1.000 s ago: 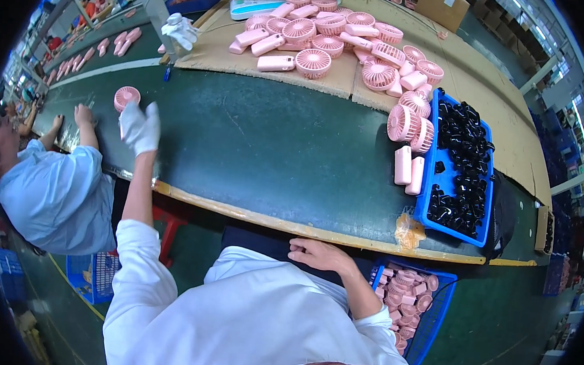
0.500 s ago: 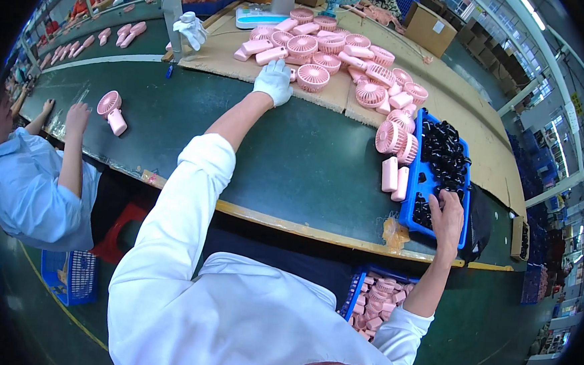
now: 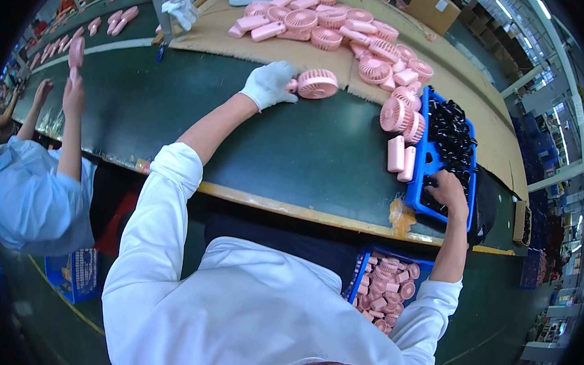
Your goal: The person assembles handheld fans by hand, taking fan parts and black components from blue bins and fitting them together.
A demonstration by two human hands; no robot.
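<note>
My left hand [image 3: 269, 86], in a white glove, grips a pink handheld fan [image 3: 318, 84] by its handle side, the round grille pointing right. The handle is mostly hidden by the glove. My bare right hand [image 3: 449, 191] reaches into the near part of a blue tray [image 3: 414, 190] full of small black parts [image 3: 450, 135]. Its fingers are curled together among the parts; whatever they pinch is hidden. Left of the tray lie two pink fan handles [image 3: 395, 154] and several round fan heads [image 3: 396, 114].
Pink fans [image 3: 302, 21] are heaped on cardboard [image 3: 214, 32] across the table's far side. A blue crate [image 3: 356, 280] of pink parts stands below the table edge. To the left, a co-worker's hand [image 3: 74, 95] holds up a pink fan. A white glove [image 3: 181, 10] hangs at a post.
My left hand has drawn a fan off the heap, nearer to me. My right hand's fingers have curled down into the black parts. The co-worker has picked up a fan.
</note>
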